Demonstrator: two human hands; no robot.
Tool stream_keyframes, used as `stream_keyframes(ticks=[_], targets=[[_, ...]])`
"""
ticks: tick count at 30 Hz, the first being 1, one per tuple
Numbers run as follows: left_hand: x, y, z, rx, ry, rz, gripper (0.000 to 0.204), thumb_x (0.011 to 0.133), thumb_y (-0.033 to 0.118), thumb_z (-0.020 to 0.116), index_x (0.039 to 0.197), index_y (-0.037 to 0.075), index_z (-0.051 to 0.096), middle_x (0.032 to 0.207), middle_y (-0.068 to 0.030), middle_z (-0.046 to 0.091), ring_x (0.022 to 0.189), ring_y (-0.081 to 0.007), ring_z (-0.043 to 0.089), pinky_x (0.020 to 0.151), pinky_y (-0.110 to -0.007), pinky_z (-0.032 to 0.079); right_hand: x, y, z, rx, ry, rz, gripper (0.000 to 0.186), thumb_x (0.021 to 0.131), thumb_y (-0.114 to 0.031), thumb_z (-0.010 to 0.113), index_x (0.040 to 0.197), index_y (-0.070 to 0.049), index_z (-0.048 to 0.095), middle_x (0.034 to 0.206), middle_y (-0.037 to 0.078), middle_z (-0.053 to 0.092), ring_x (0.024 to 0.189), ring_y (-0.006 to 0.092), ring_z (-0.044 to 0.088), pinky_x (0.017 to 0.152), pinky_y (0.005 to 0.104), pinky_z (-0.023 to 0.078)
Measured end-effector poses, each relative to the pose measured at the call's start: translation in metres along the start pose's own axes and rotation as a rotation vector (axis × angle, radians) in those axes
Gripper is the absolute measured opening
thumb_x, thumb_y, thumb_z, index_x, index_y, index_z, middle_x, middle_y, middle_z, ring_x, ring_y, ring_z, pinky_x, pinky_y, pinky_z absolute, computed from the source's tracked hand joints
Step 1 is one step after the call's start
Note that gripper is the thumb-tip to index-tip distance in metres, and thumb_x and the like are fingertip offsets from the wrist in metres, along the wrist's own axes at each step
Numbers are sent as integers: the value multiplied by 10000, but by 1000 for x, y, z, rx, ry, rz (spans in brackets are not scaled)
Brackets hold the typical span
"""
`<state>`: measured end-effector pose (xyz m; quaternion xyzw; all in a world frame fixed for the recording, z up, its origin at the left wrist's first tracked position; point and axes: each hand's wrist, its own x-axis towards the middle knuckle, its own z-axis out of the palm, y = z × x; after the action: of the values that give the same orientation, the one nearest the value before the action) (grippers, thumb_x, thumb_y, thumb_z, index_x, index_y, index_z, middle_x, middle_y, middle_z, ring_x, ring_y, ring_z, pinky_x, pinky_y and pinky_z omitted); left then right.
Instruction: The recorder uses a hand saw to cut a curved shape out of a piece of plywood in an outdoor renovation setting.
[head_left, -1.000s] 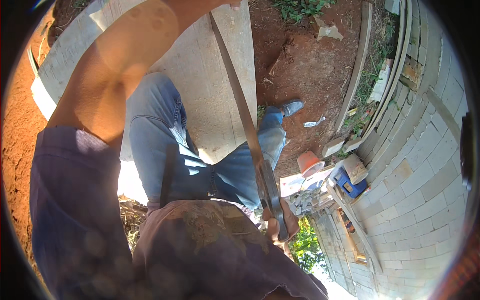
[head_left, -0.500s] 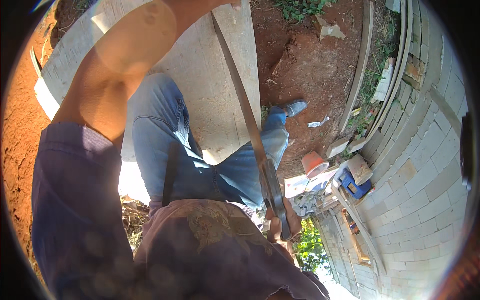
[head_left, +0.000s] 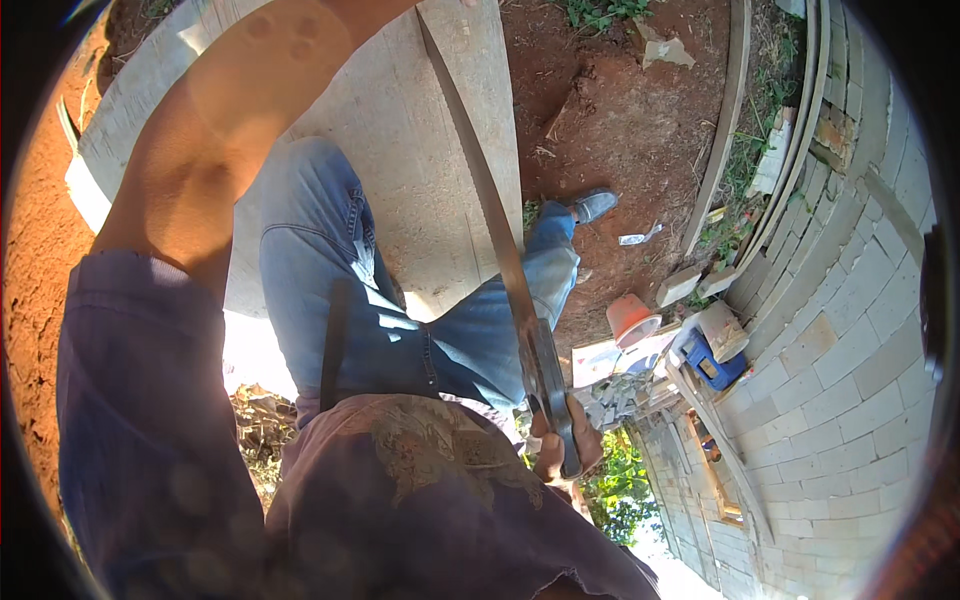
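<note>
My right hand (head_left: pixel 588 440) is closed around the handle of a handsaw (head_left: pixel 490 205), close to my right hip. The long toothed blade slants away from me, up and to the left, across a large greyish wooden sheet (head_left: pixel 410 160). Its far tip reaches near the top edge of the view. My left forearm (head_left: pixel 300 50) stretches over the sheet toward that tip, but the hand itself lies beyond the top edge. My bent left leg (head_left: pixel 310 220) is over the sheet, while the right foot (head_left: pixel 595 205) is on the soil beside it.
Reddish soil (head_left: pixel 630 130) borders the sheet on both sides. Long planks (head_left: pixel 722 130) run along a pale block wall (head_left: pixel 840 400) at the right. An orange bucket (head_left: pixel 630 320), a blue plastic container (head_left: pixel 715 365) and rubble (head_left: pixel 615 395) are near the wall's foot.
My left forearm has shifted slightly up and left, and the fingers seen at the top edge have left the view. My right hand keeps its grip on the handsaw, almost unmoved.
</note>
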<state>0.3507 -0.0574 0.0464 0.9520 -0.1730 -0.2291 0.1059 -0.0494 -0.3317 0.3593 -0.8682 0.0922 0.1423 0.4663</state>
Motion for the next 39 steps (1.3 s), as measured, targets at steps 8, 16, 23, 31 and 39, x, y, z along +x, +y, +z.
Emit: stream_keyframes(ticks=[8, 16, 23, 31, 39], targets=[[18, 6, 11, 63, 82, 12, 1192, 533, 317, 934, 1473, -57, 304, 1235, -326, 601, 1241, -557, 485, 1083, -653, 304, 246, 48, 182, 307, -16, -162, 366, 925, -111, 608, 1276, -7, 600, 739, 34, 605, 592, 67, 509, 559, 241, 447], [1, 7, -10, 91, 78, -34, 1166, 543, 334, 930, 1470, -26, 322, 1269, -342, 572, 1256, -541, 482, 1088, -644, 303, 21, -7, 26, 82, -71, 102, 425, 926, -209, 598, 1202, 114, 605, 809, 129, 720, 664, 142, 673, 589, 262, 519], [25, -3, 34, 146, 153, -43, 1173, 536, 329, 932, 1475, -14, 319, 1269, -306, 592, 1236, -523, 511, 1051, -666, 325, 233, 56, 184, 254, -28, -160, 383, 916, -124, 630, 1271, 16, 603, 746, 69, 634, 562, 86, 549, 524, 250, 454], [6, 0, 3, 108, 190, 38, 1199, 504, 329, 919, 1455, -72, 309, 1085, -268, 666, 1121, -514, 569, 990, -616, 376, 12, 22, 17, -99, -61, -39, 497, 943, -271, 567, 1235, 131, 565, 677, 126, 673, 568, 156, 635, 558, 300, 529], [-5, 13, 7, 130, 57, 3, 1174, 597, 363, 900, 1484, -79, 272, 1290, -336, 559, 1316, -530, 423, 1086, -649, 292, 232, 42, 177, 338, -23, -94, 380, 902, -103, 658, 1245, 50, 607, 785, 74, 644, 632, 76, 578, 572, 255, 486]])
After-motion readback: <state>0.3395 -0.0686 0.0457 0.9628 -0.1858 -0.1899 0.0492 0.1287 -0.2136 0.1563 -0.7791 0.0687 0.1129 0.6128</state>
